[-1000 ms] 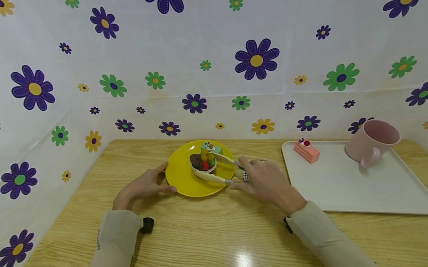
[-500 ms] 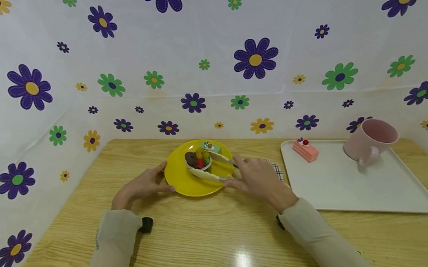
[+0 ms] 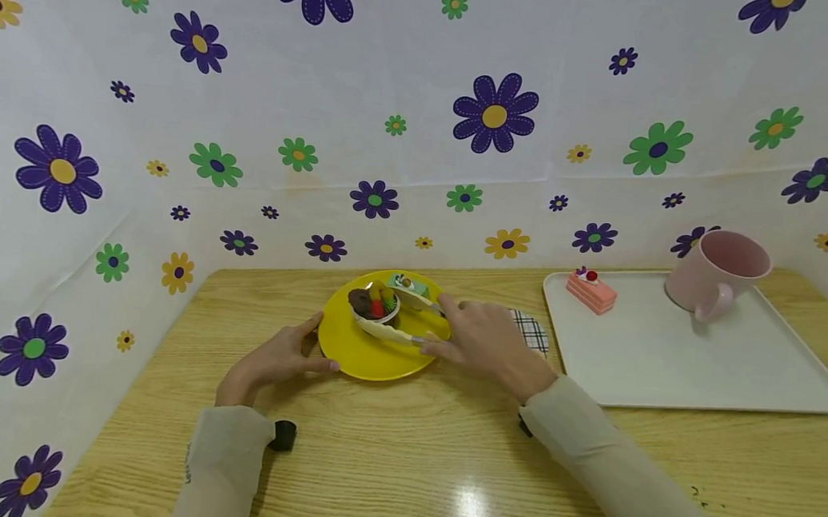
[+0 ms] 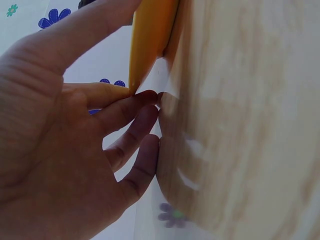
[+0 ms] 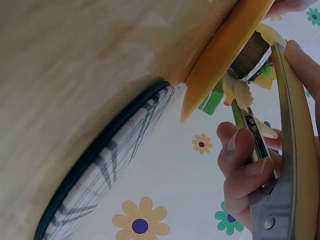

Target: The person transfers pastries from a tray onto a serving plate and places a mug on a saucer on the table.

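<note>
A yellow plate [image 3: 336, 341] lies on the wooden table. My left hand [image 3: 281, 355] holds its left rim between thumb and index finger; the other fingertips rest on the table in the left wrist view. With curled fingers my right hand [image 3: 491, 340] grips a pair of cream-tipped tongs [image 5: 300, 145]. Their tips span a small dessert cup [image 3: 366, 307] with dark brown, red, yellow and green toppings. The cup is over the plate's left half, and I cannot tell whether it touches the plate. Behind it sits a green cake slice [image 3: 407, 283], partly covered by the upper tong arm.
To the right stands a white tray [image 3: 695, 366], bearing a pink cake slice [image 3: 592, 293] and a pink mug [image 3: 704, 275]. A round plaid piece with a dark edge [image 3: 531, 331] lies between plate and tray, partly behind my right hand. A flowered cloth hangs behind the table.
The tongs and my right hand have shifted left, and the dessert cup has moved left with them over the plate. More of the plaid piece shows. My left hand stays at the rim.
</note>
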Available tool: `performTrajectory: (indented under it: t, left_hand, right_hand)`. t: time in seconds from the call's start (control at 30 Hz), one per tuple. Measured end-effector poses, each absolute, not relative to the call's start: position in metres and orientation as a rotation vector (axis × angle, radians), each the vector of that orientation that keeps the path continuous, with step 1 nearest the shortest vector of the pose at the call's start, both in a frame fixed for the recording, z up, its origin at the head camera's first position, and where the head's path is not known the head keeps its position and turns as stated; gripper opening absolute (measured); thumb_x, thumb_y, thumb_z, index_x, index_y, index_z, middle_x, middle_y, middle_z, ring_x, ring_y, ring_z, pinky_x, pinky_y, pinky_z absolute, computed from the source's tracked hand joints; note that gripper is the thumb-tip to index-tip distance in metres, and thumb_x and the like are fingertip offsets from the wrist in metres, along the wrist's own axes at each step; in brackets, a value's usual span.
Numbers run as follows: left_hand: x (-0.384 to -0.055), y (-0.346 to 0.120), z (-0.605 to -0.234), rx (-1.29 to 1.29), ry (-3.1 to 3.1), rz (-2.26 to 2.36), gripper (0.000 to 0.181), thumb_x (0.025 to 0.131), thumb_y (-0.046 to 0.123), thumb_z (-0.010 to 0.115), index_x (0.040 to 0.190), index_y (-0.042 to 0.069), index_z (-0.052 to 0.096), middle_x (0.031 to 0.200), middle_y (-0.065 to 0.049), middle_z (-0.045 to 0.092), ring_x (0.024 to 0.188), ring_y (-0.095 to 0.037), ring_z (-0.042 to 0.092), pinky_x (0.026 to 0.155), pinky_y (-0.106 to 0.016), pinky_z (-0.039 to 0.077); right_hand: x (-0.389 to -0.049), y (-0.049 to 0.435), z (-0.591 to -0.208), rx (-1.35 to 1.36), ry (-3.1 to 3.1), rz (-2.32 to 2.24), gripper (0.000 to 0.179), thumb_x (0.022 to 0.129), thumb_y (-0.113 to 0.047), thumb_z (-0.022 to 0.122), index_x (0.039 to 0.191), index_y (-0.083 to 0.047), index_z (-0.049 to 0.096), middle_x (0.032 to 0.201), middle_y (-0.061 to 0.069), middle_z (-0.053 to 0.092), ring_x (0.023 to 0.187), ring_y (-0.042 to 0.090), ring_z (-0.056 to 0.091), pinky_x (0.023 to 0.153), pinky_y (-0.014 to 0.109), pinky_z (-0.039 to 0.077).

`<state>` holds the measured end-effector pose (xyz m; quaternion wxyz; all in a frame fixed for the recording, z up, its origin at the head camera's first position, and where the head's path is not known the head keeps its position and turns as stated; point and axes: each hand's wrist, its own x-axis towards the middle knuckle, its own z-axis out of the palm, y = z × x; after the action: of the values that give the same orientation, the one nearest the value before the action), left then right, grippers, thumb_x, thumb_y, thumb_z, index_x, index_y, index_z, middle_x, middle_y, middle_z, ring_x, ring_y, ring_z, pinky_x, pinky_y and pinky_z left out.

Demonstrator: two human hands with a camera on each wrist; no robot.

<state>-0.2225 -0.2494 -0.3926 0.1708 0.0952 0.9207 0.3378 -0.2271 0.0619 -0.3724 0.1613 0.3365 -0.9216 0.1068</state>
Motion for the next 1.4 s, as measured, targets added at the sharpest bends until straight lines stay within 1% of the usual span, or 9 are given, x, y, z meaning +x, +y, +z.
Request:
performTrajectory:
  t: [0.17, 0.37, 0.57, 0.83, 1.07, 1.2, 1.4]
  left_hand:
    - [-0.222, -0.25, -0.392, 0.265, 2.614, 0.956, 0.107, 0.072, 0.049, 0.072, 0.145, 0.001, 0.011, 0.149, -0.018, 0.016, 0.135, -0.034, 0.013, 0.107, -0.052, 0.011]
    - [-0.222, -0.25, -0.392, 0.264, 2.617, 0.955, 0.107, 0.072, 0.049, 0.072, 0.145, 0.001, 0.01, 0.149, -0.018, 0.016, 0.135, -0.034, 0.013, 0.107, -0.052, 0.012]
    - [-0.223, -0.25, -0.393, 0.266, 2.601, 0.97, 0.106, 0.072, 0.049, 0.072, 0.145, 0.002, 0.011, 0.149, -0.017, 0.016, 0.136, -0.034, 0.012, 0.107, -0.052, 0.011]
    - [-0.224, -0.251, -0.393, 0.273, 2.611, 0.965, 0.106, 0.073, 0.049, 0.071, 0.145, 0.001, 0.011, 0.149, -0.017, 0.015, 0.136, -0.033, 0.012, 0.108, -0.051, 0.013]
    - [-0.224, -0.251, -0.395, 0.28, 2.597, 0.988, 0.106, 0.073, 0.048, 0.072, 0.145, 0.001, 0.01, 0.149, -0.017, 0.015, 0.136, -0.032, 0.012, 0.108, -0.05, 0.012]
    - [-0.224, -0.251, -0.395, 0.285, 2.592, 0.995, 0.106, 0.073, 0.047, 0.072, 0.145, 0.001, 0.01, 0.149, -0.017, 0.015, 0.136, -0.032, 0.011, 0.108, -0.05, 0.011]
    - [-0.224, -0.252, -0.395, 0.283, 2.587, 1.0, 0.105, 0.073, 0.045, 0.072, 0.145, 0.001, 0.01, 0.149, -0.017, 0.014, 0.136, -0.032, 0.011, 0.108, -0.05, 0.012]
  right_hand:
    - [-0.23, 0.058, -0.373, 0.949, -2.638, 0.308, 0.058, 0.079, -0.055, 0.062, 0.106, -0.005, 0.051, 0.058, -0.002, 0.042, 0.043, 0.011, 0.036, 0.038, 0.02, 0.027]
    - [-0.233, 0.055, -0.372, 0.941, -2.613, 0.273, 0.056, 0.078, -0.056, 0.061, 0.101, -0.006, 0.049, 0.056, -0.001, 0.04, 0.042, 0.011, 0.035, 0.037, 0.02, 0.026]
    - [-0.232, 0.054, -0.37, 0.925, -2.624, 0.251, 0.062, 0.075, -0.06, 0.061, 0.102, -0.006, 0.048, 0.056, -0.001, 0.04, 0.042, 0.01, 0.034, 0.037, 0.02, 0.025]
    - [-0.227, 0.058, -0.363, 0.915, -2.641, 0.241, 0.067, 0.074, -0.061, 0.062, 0.107, -0.004, 0.049, 0.062, 0.003, 0.048, 0.041, 0.012, 0.037, 0.036, 0.02, 0.028]
    - [-0.224, 0.062, -0.359, 0.926, -2.606, 0.25, 0.065, 0.074, -0.061, 0.062, 0.105, -0.005, 0.05, 0.061, 0.003, 0.049, 0.041, 0.011, 0.037, 0.034, 0.019, 0.029]
    - [-0.222, 0.067, -0.358, 0.918, -2.598, 0.245, 0.066, 0.075, -0.06, 0.062, 0.107, -0.004, 0.051, 0.061, 0.003, 0.05, 0.04, 0.011, 0.037, 0.035, 0.019, 0.03]
    - [-0.219, 0.075, -0.355, 0.908, -2.584, 0.256, 0.063, 0.075, -0.059, 0.062, 0.105, -0.005, 0.051, 0.06, 0.002, 0.048, 0.042, 0.011, 0.037, 0.035, 0.02, 0.029]
